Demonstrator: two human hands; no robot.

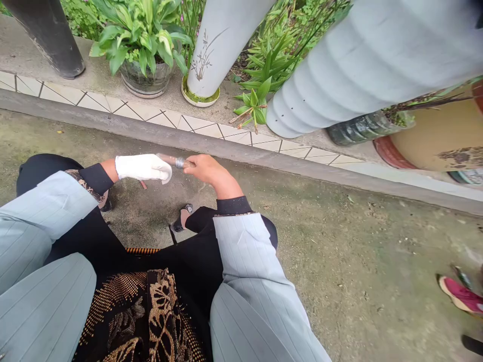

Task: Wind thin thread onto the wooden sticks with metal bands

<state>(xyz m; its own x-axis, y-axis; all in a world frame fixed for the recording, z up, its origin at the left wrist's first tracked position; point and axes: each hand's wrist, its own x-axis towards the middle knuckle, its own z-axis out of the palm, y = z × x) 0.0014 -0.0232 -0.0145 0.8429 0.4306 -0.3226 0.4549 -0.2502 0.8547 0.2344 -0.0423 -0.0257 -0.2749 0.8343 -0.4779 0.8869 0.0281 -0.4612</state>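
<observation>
My left hand [143, 167], in a white glove, is closed with its fingers curled down at the far end of a brown tool [166, 159]. Silver wire or a metal band circles the tool's neck. Bare and closed, my right hand [204, 168] grips the tool's other end, partly covering it. Its exact kind is unclear, as both ends are hidden. Below the glove a short reddish stick-like piece [143, 184] pokes out; whether it is held or on the ground, I cannot tell. Both hands are above the concrete ground, in front of my knees.
A tiled ledge [166, 119] runs across ahead. On it stand a potted plant [147, 78], a white pot [213, 55] in a saucer, a ribbed grey pot [320, 85] and a tan pot [441, 133]. Someone's pink shoe [460, 295] is at the far right.
</observation>
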